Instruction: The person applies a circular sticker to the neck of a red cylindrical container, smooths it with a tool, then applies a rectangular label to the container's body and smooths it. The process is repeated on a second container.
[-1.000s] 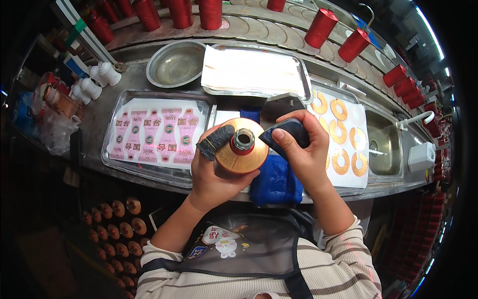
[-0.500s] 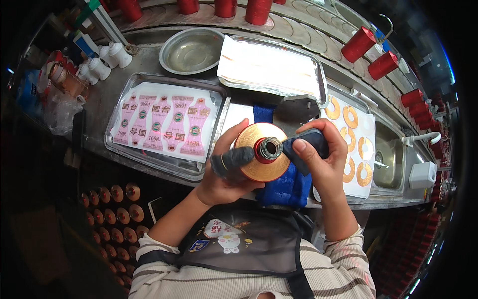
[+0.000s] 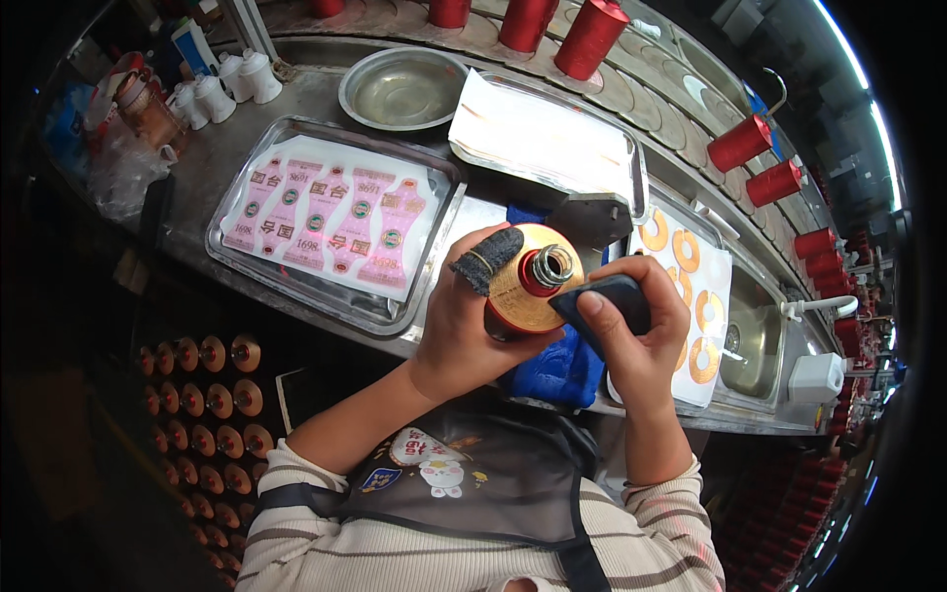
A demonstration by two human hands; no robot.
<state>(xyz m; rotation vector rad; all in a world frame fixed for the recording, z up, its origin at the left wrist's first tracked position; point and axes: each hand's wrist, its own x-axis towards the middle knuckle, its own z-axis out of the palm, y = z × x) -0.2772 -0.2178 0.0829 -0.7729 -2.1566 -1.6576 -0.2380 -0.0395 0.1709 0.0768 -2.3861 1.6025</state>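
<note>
My left hand [image 3: 449, 340] is wrapped round a red bottle [image 3: 518, 304] with a gold top face, its open threaded neck tipped up toward me. A dark cloth cover with a band sits on the left thumb, which lies on the gold face. In my right hand [image 3: 651, 340], thumb and fingers pinch a dark blue flat pad [image 3: 624, 299]. Its tip touches the bottle's shoulder beside the neck. Beneath the bottle lies a blue cloth [image 3: 564, 373] on the metal counter. The bottle's lower body is mostly hidden.
On the left, a tray [image 3: 219, 239] holds sheets of pink labels. A metal bowl [image 3: 400, 89] and a tray with white paper [image 3: 538, 128] stand behind. Gold ring labels [image 3: 706, 311] lie by the sink [image 3: 755, 345] at right. Red bottles [image 3: 590, 39] stand on the far conveyor.
The bottle has tilted further to the right, and the left thumb has shifted up over its gold face. The pad's tip has moved nearer the shoulder's lower right. The whole view has turned slightly.
</note>
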